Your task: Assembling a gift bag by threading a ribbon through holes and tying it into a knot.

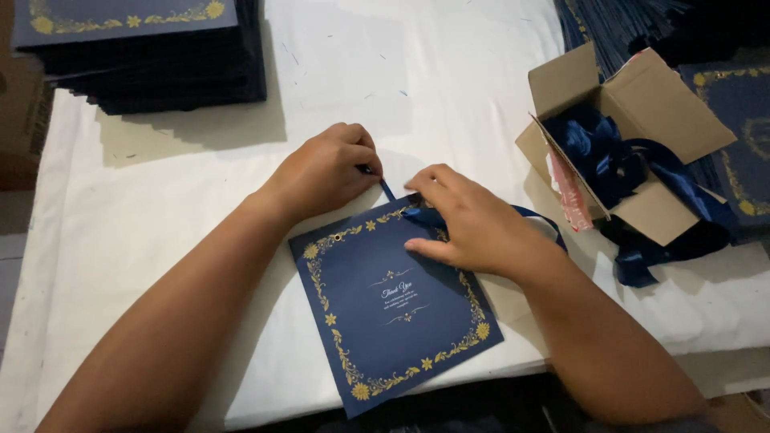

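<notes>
Head view: the left hand point(325, 170) pinches a blue ribbon point(388, 190) at the top edge of a navy paper bag point(385, 321); the right hand point(473, 224) presses flat on it. At three o'clock, an open cardboard box point(666, 104) holds more ribbons point(601, 152).

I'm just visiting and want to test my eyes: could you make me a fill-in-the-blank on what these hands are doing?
1. The left hand pinches a blue ____.
2. The right hand presses on a navy ____ with gold flowers.
3. More ribbon spills from a cardboard ____.
4. A stack of bags sits at the table's far ____ corner.

Missing: ribbon; bag; box; left
</notes>
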